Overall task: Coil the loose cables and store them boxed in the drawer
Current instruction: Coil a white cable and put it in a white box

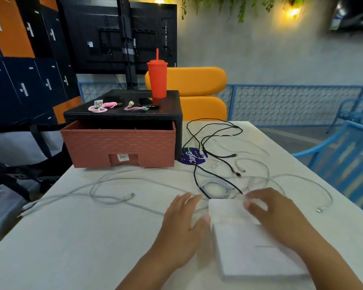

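Grey wall (281, 49), orange chair (197, 80), blue railing (291, 101), dark lockers (19, 80), warm lamps (292, 11)

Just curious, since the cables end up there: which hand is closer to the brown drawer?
Left. The left hand sits beside the box, off the near right corner of the drawer; the right hand rests on the box, farther right.

White table (92, 237); cables (218, 185), box (249, 248), drawer unit (122, 143)
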A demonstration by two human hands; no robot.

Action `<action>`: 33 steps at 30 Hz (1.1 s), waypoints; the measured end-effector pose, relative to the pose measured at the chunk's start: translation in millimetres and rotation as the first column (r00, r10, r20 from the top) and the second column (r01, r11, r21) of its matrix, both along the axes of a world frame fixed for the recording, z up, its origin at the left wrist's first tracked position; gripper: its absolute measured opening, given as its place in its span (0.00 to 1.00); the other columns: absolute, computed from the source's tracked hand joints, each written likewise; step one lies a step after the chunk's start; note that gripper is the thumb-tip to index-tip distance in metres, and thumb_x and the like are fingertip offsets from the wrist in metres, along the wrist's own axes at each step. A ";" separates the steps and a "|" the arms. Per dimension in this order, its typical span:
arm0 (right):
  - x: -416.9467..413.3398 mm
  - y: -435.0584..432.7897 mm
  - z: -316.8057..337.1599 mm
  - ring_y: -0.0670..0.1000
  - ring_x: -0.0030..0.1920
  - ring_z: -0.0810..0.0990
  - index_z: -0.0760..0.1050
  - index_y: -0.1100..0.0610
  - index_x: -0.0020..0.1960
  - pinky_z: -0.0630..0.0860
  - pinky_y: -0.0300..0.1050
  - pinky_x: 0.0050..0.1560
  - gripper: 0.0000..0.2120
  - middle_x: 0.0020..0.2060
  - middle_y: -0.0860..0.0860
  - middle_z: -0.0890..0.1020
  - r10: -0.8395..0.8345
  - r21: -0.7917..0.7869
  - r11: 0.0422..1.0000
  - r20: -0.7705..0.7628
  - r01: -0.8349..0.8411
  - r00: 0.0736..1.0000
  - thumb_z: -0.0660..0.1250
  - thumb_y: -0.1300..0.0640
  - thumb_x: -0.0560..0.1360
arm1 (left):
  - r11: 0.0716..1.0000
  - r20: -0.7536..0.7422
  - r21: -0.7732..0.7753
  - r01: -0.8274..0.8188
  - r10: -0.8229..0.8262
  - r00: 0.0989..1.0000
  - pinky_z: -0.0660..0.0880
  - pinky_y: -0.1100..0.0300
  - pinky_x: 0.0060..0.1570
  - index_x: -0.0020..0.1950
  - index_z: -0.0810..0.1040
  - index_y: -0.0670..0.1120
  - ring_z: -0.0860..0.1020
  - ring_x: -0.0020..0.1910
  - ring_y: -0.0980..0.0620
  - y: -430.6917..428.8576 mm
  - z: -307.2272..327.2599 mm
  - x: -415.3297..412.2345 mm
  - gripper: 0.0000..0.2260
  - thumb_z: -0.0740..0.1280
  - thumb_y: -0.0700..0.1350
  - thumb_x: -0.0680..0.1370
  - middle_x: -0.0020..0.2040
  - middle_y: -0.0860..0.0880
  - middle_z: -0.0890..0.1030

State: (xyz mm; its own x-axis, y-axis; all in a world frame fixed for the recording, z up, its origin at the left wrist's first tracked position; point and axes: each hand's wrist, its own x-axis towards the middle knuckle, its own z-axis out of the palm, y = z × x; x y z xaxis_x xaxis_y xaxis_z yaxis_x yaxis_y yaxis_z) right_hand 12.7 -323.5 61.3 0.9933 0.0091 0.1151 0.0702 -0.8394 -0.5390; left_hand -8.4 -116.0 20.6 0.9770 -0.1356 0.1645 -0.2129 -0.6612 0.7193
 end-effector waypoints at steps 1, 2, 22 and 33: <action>-7.4 2.2 -6.6 0.51 0.58 0.74 0.76 0.48 0.55 0.66 0.43 0.58 0.10 0.57 0.48 0.76 0.015 -0.042 0.999 0.035 -0.014 0.999 0.63 0.47 0.76 | 1.000 -0.015 -0.016 0.003 -0.004 1.000 0.46 0.65 0.71 0.72 0.60 0.56 0.50 0.74 0.60 -5.1 -1.4 -4.1 0.29 0.51 0.60 0.71 0.74 0.56 0.56; -12.7 4.4 -12.9 0.51 0.56 0.74 0.77 0.48 0.52 0.67 0.44 0.56 0.10 0.53 0.47 0.77 0.031 -0.102 0.994 0.065 -0.025 0.997 0.62 0.46 0.76 | 0.999 -0.030 -0.038 0.006 -0.007 1.000 0.47 0.64 0.71 0.72 0.61 0.56 0.50 0.73 0.60 -9.5 -2.8 -8.1 0.27 0.52 0.60 0.73 0.74 0.56 0.57; 8.5 100.2 -23.1 0.55 0.29 0.73 0.73 0.56 0.34 0.66 0.46 0.35 0.15 0.29 0.51 0.75 0.300 -0.228 0.954 0.730 -0.195 0.614 0.56 0.51 0.75 | 0.820 -0.057 -0.559 -0.123 0.111 0.992 0.75 0.70 0.38 0.61 0.58 0.69 0.78 0.49 0.56 44.8 20.7 -27.9 0.37 0.71 0.33 0.71 0.54 0.52 0.73; 85.2 59.2 -15.5 0.53 0.52 0.77 0.78 0.54 0.51 0.72 0.45 0.52 0.08 0.49 0.50 0.80 0.195 -0.030 0.981 0.095 -0.193 0.976 0.62 0.56 0.75 | 0.777 0.054 -0.577 -0.251 0.343 0.938 0.70 0.69 0.48 0.75 0.49 0.57 0.68 0.61 0.57 99.0 47.4 38.9 0.44 0.67 0.26 0.72 0.74 0.54 0.61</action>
